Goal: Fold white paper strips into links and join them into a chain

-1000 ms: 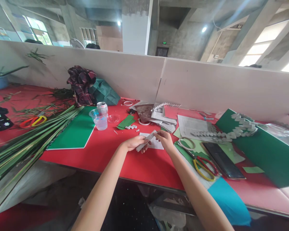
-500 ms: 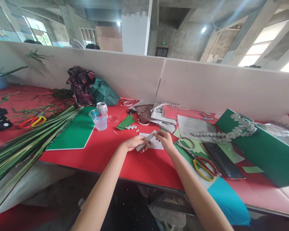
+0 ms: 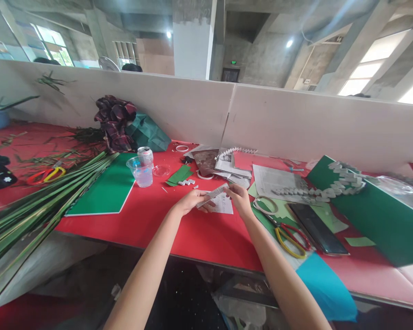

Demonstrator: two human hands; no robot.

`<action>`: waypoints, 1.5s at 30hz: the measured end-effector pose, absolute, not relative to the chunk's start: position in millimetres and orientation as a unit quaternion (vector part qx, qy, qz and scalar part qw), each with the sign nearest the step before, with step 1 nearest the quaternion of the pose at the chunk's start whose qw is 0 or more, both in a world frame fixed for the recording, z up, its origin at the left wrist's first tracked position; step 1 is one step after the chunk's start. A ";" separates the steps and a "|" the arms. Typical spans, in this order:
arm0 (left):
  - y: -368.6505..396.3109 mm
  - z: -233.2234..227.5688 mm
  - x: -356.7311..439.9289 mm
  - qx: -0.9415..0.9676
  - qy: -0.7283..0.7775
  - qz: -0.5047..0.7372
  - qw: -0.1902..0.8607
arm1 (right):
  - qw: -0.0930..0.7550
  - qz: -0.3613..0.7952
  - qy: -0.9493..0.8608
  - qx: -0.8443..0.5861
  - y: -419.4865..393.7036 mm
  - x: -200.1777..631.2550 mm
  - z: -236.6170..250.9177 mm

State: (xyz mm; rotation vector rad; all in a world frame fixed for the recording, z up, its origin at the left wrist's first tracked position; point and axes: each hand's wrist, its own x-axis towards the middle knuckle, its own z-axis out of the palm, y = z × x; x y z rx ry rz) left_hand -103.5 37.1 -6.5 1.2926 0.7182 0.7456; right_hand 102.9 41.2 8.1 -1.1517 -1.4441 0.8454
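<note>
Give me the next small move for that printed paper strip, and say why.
I'd probably have the right hand smooth the paper strip from its upper end toward the left hand: the left hand already grips the lower part, which should steady it, and the right hand is right at the upper end.

Right-hand windows (image 3: 369, 70) glare white, while outer edges look stretched.

No wording can be read. Print on the paper strip (image 3: 212, 195), on the white sheet (image 3: 224, 206) beneath it and on the large grey page (image 3: 271, 181) is too small; the distant green sign (image 3: 233, 62) is blurred.
</note>
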 end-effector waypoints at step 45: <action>-73.1 -15.2 -85.8 0.715 0.624 0.296 0.111 | 0.380 0.209 -0.663 -0.611 -121.1 123.1 -8.8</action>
